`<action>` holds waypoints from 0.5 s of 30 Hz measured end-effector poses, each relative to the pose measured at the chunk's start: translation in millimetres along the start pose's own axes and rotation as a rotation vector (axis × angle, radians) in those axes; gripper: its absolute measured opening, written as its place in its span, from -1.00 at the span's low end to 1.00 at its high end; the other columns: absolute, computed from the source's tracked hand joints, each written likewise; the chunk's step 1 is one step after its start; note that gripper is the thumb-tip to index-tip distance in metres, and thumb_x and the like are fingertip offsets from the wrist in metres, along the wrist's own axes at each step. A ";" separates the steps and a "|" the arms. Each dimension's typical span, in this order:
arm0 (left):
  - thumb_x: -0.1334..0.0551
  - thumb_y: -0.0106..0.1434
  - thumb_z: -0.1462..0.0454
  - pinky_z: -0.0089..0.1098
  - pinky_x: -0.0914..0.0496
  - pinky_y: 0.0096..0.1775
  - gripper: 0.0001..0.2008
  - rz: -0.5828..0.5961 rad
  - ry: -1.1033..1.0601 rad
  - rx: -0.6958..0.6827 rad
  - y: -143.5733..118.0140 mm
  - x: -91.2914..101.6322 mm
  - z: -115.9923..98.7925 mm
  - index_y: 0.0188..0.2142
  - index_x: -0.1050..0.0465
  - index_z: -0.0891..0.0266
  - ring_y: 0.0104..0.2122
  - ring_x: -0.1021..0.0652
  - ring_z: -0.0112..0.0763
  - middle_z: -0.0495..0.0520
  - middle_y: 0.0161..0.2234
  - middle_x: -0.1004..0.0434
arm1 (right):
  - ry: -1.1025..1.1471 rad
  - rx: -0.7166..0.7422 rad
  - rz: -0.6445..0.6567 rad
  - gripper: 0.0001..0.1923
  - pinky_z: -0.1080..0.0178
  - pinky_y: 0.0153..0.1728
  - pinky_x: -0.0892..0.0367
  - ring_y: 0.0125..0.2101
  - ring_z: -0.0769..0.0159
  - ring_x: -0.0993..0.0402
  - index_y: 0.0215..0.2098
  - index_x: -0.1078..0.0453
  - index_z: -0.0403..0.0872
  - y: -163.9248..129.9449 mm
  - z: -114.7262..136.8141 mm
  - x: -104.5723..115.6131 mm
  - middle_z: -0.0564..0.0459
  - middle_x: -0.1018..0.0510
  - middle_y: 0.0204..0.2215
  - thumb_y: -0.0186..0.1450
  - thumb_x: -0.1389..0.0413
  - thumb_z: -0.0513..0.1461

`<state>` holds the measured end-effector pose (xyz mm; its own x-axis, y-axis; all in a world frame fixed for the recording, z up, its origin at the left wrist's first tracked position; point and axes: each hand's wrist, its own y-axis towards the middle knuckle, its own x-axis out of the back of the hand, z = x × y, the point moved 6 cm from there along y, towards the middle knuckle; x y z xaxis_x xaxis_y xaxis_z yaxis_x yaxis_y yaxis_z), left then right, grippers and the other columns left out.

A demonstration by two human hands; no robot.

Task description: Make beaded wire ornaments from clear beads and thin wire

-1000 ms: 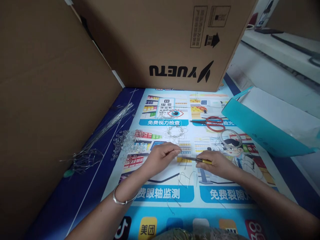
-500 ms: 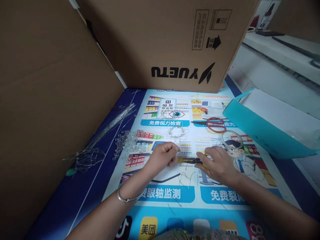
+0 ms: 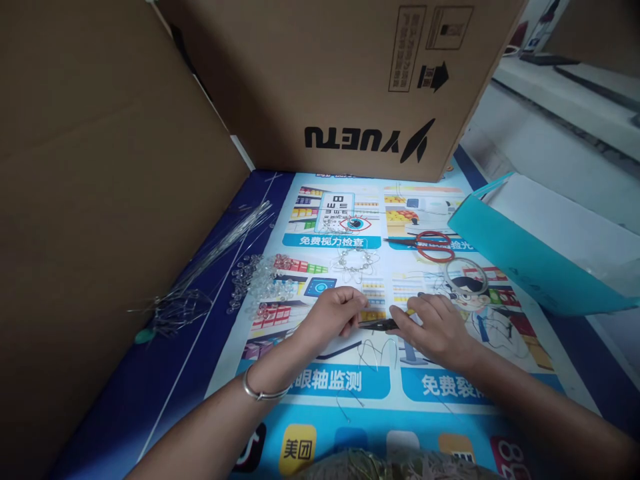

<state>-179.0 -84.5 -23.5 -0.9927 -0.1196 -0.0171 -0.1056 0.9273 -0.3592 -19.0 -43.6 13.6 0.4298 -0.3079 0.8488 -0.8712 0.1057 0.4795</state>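
Observation:
My right hand [image 3: 434, 328] is closed around a pair of pliers [image 3: 379, 325] with dark jaws and yellow handles; the jaws point left. Their tip reaches the fingers of my left hand [image 3: 341, 311], which are pinched together. Whatever sits in that pinch is too small or hidden to make out. Just beyond the left hand lies a ring of clear beads on wire [image 3: 356, 260]. Bent pieces of thin wire [image 3: 375, 353] rest on the printed sheet below the pliers. To the left is a spread of loose clear beads [image 3: 260, 283].
Red-handled scissors [image 3: 435, 246] and a coil of wire [image 3: 467, 277] lie beyond my right hand. A teal box [image 3: 545, 260] stands at the right. Straight wires [image 3: 225, 247] and a wire bundle [image 3: 183, 312] lie far left. Cardboard walls [image 3: 350, 87] rise behind and at left.
The plier jaws have turned slightly and their tip now sits lower, close against my left fingertips. Both hands keep nearly the same place, and the view has shifted a little.

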 end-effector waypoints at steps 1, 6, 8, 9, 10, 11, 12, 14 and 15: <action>-0.11 0.17 0.15 -0.56 -0.07 -0.71 -0.76 0.002 0.002 0.005 -0.2 -0.4 -0.2 -0.51 -0.30 0.27 -0.80 -0.23 -0.67 -0.13 -0.69 -0.31 | -0.001 0.003 0.001 -0.66 0.15 -0.27 -0.18 -0.26 0.18 -0.30 -0.11 -0.32 -0.03 0.0 0.1 0.1 -0.05 -0.43 -0.33 0.17 -0.13 -0.09; -0.11 0.17 0.17 -0.57 -0.06 -0.71 -0.76 0.007 -0.006 0.011 -0.5 -1.5 0.7 -0.52 -0.30 0.28 -0.80 -0.22 -0.67 -0.12 -0.69 -0.31 | -0.015 0.010 0.015 -0.70 0.17 -0.29 -0.19 -0.28 0.20 -0.30 -0.13 -0.33 -0.03 0.8 0.2 1.1 -0.04 -0.43 -0.35 0.18 -0.13 -0.12; -0.11 0.17 0.17 -0.57 -0.05 -0.71 -0.77 0.014 -0.017 0.009 0.0 -1.9 2.7 -0.52 -0.31 0.28 -0.80 -0.22 -0.67 -0.12 -0.69 -0.31 | -0.019 0.016 0.014 -0.71 0.18 -0.30 -0.19 -0.28 0.20 -0.30 -0.13 -0.33 -0.02 1.0 0.3 1.7 -0.04 -0.44 -0.35 0.18 -0.13 -0.14; -0.11 0.17 0.17 -0.57 -0.05 -0.72 -0.76 0.019 -0.024 0.010 0.3 -2.1 4.0 -0.51 -0.31 0.29 -0.80 -0.22 -0.67 -0.12 -0.69 -0.31 | -0.021 0.019 0.013 -0.71 0.18 -0.30 -0.19 -0.28 0.20 -0.30 -0.13 -0.33 -0.02 0.9 0.3 1.8 -0.03 -0.44 -0.35 0.18 -0.13 -0.16; -0.11 0.17 0.16 -0.57 -0.05 -0.72 -0.76 0.023 -0.030 0.010 0.7 -2.2 5.3 -0.52 -0.31 0.29 -0.80 -0.22 -0.67 -0.12 -0.69 -0.31 | -0.022 0.021 0.010 -0.71 0.18 -0.30 -0.19 -0.29 0.21 -0.30 -0.12 -0.33 -0.02 0.8 0.3 1.9 -0.03 -0.44 -0.35 0.18 -0.14 -0.17; -0.11 0.17 0.16 -0.58 -0.05 -0.72 -0.75 0.027 -0.038 0.011 0.9 -2.3 6.4 -0.52 -0.31 0.29 -0.80 -0.22 -0.67 -0.11 -0.69 -0.31 | -0.024 0.023 0.007 -0.71 0.18 -0.30 -0.19 -0.29 0.21 -0.30 -0.12 -0.32 -0.02 0.6 0.2 1.9 -0.03 -0.44 -0.35 0.17 -0.14 -0.18; -0.11 0.17 0.15 -0.58 -0.05 -0.72 -0.75 0.031 -0.044 0.013 1.1 -2.5 7.3 -0.53 -0.31 0.29 -0.79 -0.22 -0.67 -0.11 -0.69 -0.31 | -0.024 0.025 0.004 -0.70 0.18 -0.30 -0.19 -0.29 0.21 -0.30 -0.12 -0.32 -0.02 0.4 0.1 1.7 -0.03 -0.44 -0.35 0.17 -0.14 -0.19; -0.12 0.17 0.15 -0.58 -0.05 -0.72 -0.75 0.038 -0.059 0.021 1.0 -2.9 8.6 -0.53 -0.31 0.29 -0.79 -0.22 -0.68 -0.11 -0.69 -0.31 | -0.026 0.027 -0.002 -0.70 0.17 -0.31 -0.20 -0.29 0.20 -0.30 -0.12 -0.32 -0.02 -0.1 -0.1 1.1 -0.03 -0.44 -0.35 0.16 -0.15 -0.21; -0.12 0.16 0.16 -0.58 -0.05 -0.72 -0.75 0.043 -0.067 0.027 0.8 -3.3 8.9 -0.52 -0.31 0.29 -0.79 -0.22 -0.68 -0.12 -0.69 -0.31 | -0.027 0.029 -0.005 -0.70 0.17 -0.31 -0.20 -0.29 0.20 -0.30 -0.12 -0.32 -0.02 -0.4 -0.1 0.9 -0.03 -0.43 -0.35 0.16 -0.15 -0.22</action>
<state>-175.3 -86.5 -32.0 -0.9899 -0.1046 -0.0955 -0.0606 0.9222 -0.3820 -18.3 -43.9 14.2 0.4283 -0.3339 0.8397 -0.8756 0.0764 0.4769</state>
